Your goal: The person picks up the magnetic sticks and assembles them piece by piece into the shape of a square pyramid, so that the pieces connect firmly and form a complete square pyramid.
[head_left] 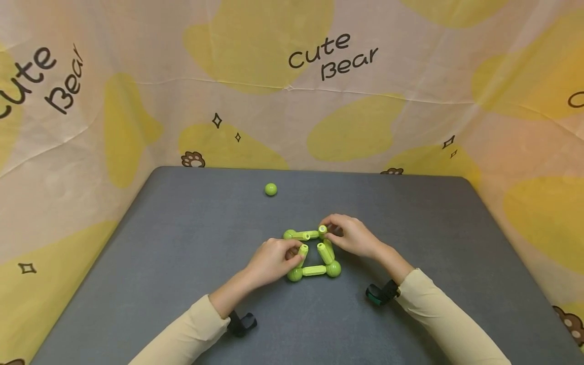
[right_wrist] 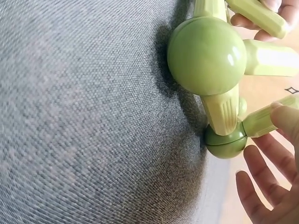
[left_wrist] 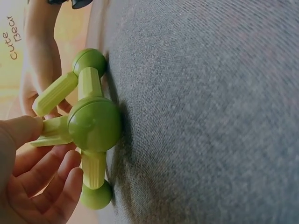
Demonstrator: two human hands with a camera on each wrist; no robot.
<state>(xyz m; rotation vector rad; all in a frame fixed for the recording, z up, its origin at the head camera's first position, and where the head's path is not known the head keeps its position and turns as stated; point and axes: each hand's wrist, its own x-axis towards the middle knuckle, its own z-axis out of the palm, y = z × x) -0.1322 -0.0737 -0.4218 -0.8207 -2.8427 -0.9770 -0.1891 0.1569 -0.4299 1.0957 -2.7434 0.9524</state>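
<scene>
**Q:** Entry, hands. What does each one have?

**A:** My left hand pinches an upright green rod at the left side of the frame. My right hand has its fingers curled round another upright rod at the frame's far right corner. Neither hand is released.

**Q:** Where is the frame?

**A:** On the grey table, near its middle, between my two hands. It is a square of green rods joined by green balls, lying flat, with rods standing up from its corners.

**Q:** What does the head view give that the wrists do not?

**A:** The whole square, and a loose green ball lying well beyond the frame, toward the table's far edge. Also the cloth backdrop printed "cute Bear" behind the table.

**Q:** And the wrist views?

**A:** The left wrist view shows a corner ball close up, resting on the table with rods running out of it, my thumb against the end of one. The right wrist view shows a different corner ball, glossy, and a second ball just beside my fingers. How the rods seat in the balls, I cannot tell.
</scene>
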